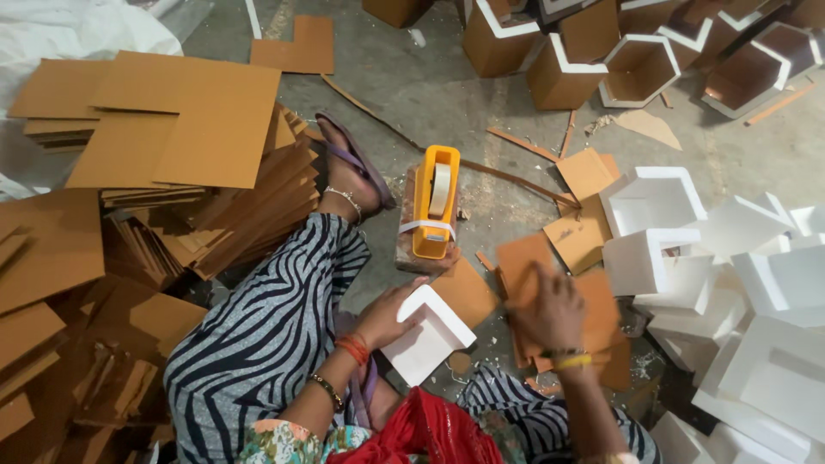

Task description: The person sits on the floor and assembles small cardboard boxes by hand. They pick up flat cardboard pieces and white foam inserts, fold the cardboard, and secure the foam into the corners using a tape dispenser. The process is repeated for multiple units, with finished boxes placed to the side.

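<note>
Stacks of brown square cardboard sheets fill the floor's left side. Orange tape dispenser sits ahead. Left hand grips white L-shaped foam corner; right hand, blurred, seems pressed open-fingered onto brown card pieces. Step: picking card; next needs alignment with corner.

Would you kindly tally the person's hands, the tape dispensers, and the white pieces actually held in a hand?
Hands: 2, left hand and right hand
Tape dispensers: 1, the orange tape dispenser
White pieces held: 1, the white angled piece, in the left hand
Total: 4
</note>
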